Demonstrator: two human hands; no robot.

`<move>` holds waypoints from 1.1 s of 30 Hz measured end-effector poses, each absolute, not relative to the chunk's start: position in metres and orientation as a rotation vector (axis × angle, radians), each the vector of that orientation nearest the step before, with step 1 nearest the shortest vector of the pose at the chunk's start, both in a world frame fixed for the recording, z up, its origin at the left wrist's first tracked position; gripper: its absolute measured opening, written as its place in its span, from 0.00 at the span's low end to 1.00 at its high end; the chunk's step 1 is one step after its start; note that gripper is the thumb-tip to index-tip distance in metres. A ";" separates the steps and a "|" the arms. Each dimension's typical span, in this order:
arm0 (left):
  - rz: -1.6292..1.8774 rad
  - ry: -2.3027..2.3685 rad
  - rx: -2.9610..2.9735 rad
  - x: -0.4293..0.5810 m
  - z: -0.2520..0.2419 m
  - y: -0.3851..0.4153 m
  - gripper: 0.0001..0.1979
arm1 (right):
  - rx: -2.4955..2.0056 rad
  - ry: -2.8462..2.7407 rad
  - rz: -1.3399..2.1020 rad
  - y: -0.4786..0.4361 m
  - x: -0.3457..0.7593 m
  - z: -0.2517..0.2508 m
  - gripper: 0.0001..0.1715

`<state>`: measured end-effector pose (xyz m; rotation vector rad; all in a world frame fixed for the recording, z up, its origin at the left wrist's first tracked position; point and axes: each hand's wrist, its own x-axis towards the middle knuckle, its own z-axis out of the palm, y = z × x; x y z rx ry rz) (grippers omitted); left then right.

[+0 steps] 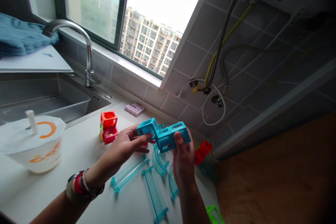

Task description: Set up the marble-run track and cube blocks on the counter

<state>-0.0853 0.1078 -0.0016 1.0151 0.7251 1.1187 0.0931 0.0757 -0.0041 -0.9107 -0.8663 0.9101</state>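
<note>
Both hands hold a cluster of joined turquoise cube blocks (pixel 164 133) above the white counter (pixel 86 161). My left hand (pixel 126 145) pinches the left cube with thumb on top. My right hand (pixel 183 159) grips the right cubes from below, thumb pressed on the front. Under the hands lie clear blue track pieces: two straight ones (pixel 130 173) (pixel 155 194) and curved ones (pixel 159 161). A red and orange block stack (pixel 109 127) stands just left of my left hand.
A steel sink (pixel 44 101) with a curved tap (pixel 88 50) sits at the left. A white lidded cup with a straw (pixel 33 143) stands near the counter's front. A red block (pixel 202 151), a green piece (pixel 214 214) and a lilac piece (pixel 134 109) lie nearby. Hoses hang on the tiled wall (pixel 223 70).
</note>
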 end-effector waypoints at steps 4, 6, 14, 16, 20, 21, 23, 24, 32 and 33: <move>1.145 0.716 0.967 -0.071 -0.004 0.105 0.23 | -0.860 -0.771 1.100 0.073 0.093 -0.004 0.25; 1.152 0.712 0.945 -0.063 -0.005 0.102 0.25 | -0.832 -0.725 1.223 0.071 0.094 -0.002 0.23; 1.218 0.763 0.977 -0.056 -0.008 0.100 0.29 | -0.839 -0.826 1.226 0.066 0.109 0.014 0.29; 1.227 0.763 1.005 -0.059 -0.008 0.099 0.30 | -0.871 -0.868 1.165 0.066 0.115 0.014 0.30; 1.231 0.742 1.059 -0.060 -0.005 0.095 0.33 | -0.940 -0.953 1.080 0.065 0.125 0.014 0.30; 1.224 0.730 1.071 -0.060 -0.003 0.093 0.36 | -0.956 -0.990 1.052 0.064 0.128 0.014 0.29; 1.214 0.711 1.093 -0.061 -0.001 0.091 0.43 | -0.988 -1.068 0.998 0.063 0.131 0.015 0.28; 1.214 0.707 1.101 -0.061 0.000 0.091 0.45 | -1.004 -1.098 0.976 0.062 0.133 0.016 0.28; 1.183 0.703 1.117 -0.068 -0.002 0.093 0.34 | -1.134 -1.183 0.927 0.058 0.138 0.022 0.30; 1.194 0.703 1.104 -0.070 -0.002 0.093 0.31 | -1.139 -1.175 0.925 0.058 0.138 0.023 0.29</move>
